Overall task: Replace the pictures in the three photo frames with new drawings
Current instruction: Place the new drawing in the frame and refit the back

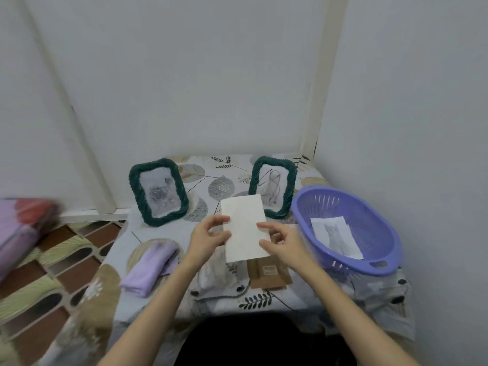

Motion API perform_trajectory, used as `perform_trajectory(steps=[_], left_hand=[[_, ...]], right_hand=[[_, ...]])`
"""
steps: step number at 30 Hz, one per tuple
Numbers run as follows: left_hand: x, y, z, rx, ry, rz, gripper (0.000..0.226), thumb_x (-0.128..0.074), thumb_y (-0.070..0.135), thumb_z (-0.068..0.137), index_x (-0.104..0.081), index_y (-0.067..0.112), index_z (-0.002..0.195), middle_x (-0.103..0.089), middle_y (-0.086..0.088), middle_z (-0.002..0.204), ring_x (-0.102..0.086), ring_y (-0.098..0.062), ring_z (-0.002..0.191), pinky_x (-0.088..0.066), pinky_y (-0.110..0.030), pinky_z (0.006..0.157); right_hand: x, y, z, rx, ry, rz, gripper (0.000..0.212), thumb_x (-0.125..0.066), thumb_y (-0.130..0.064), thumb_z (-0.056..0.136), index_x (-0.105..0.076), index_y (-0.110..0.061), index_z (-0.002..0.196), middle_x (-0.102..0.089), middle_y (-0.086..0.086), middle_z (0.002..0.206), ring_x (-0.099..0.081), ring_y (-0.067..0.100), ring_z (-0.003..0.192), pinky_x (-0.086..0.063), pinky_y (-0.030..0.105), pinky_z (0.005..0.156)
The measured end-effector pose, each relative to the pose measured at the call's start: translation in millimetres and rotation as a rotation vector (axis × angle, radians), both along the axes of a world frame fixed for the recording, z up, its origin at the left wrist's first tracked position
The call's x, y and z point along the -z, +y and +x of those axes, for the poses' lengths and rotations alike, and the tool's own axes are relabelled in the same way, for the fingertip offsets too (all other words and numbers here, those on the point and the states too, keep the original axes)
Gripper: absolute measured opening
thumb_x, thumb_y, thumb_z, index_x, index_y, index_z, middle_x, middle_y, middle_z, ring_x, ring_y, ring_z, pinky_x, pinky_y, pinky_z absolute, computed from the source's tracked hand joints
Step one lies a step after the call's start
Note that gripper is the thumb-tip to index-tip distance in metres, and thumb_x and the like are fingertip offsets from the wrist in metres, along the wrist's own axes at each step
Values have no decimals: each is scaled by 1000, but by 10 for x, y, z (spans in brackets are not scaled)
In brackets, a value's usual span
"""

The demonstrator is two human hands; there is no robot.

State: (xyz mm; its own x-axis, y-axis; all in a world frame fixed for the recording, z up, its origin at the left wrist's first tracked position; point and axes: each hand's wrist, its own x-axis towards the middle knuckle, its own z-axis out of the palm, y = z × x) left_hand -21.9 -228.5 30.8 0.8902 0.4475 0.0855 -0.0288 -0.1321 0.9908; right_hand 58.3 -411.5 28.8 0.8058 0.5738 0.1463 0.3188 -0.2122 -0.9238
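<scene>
Here both hands pinch a white sheet above the worktop, the left hand at its left edge, the right hand at its right. Such thin paper could crease or slip if either grip tightens unevenly. The leaf-patterned cloth carries two green frames standing near plain white walls, a lilac basket beside them.
</scene>
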Motion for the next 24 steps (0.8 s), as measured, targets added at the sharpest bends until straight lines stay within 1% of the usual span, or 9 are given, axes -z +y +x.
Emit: perform_trajectory(steps=[2,5,7,9,12,16,19,21,24], left_hand=[[104,183,-82,-44,70,92,30,-69,-3,73,-63,18,94,-63,-3,100,-60,-16,74,-52,-18,67],[276,418,-201,-50,182,211,33,-70,-3,72,-65,17,98,-64,-1,99,-55,-18,91,-45,-8,72],[385,533,-272,-40,262,268,35,-71,-1,73,-65,19,102,-62,-2,102,-53,-18,96,-44,-17,79],[458,596,-314,-13,320,253,38,-73,0,71,-64,23,100,-59,-6,96,-52,-18,90,-45,-24,79],[509,612,-328,15,359,258,40,-74,0,69,-63,23,100,-57,-9,88,-51,-18,83,-42,-17,71],[584,630,-314,33,374,369,49,-76,-1,65,-64,17,109,-60,-7,107,-51,-12,87,-40,-10,69],[624,642,-315,49,380,484,52,-78,-1,62,-65,11,111,-56,-3,111,-49,-13,87,-38,-6,66],[616,627,-337,52,384,505,52,-78,-1,63,-64,8,113,-51,1,115,-50,-14,90,-37,-6,67],[607,609,-375,74,396,530,53,-78,4,66,-62,7,116,-47,0,124,-50,-13,94,-36,-12,74]], right_hand=[[82,160,-62,-15,37,-64,40,-67,-1,78,-60,-25,109,-51,-2,73,-47,6,62,-44,17,65],[246,363,-145,-40,24,-190,47,-70,-5,75,-57,-21,117,-55,-4,72,-51,8,66,-49,28,73],[328,460,-182,-52,-12,-270,49,-71,-7,74,-57,-22,118,-55,-7,70,-51,6,65,-47,24,73],[381,523,-202,-66,-47,-318,49,-71,-7,73,-58,-20,118,-53,-8,69,-49,3,63,-42,16,66],[434,544,-200,-87,-98,-377,48,-69,-7,73,-58,-17,119,-52,-4,70,-46,7,62,-36,12,59],[463,557,-187,-115,-132,-438,46,-70,-9,75,-57,-16,119,-53,-2,74,-47,11,67,-38,21,65],[478,561,-192,-126,-149,-465,45,-70,-10,77,-57,-15,119,-53,-1,79,-46,10,68,-36,14,61],[496,551,-187,-135,-165,-487,44,-71,-12,77,-58,-13,119,-52,-1,81,-46,10,71,-36,14,61],[508,519,-177,-156,-204,-548,42,-72,-19,77,-61,-12,117,-50,-1,87,-50,14,83,-41,23,76]])
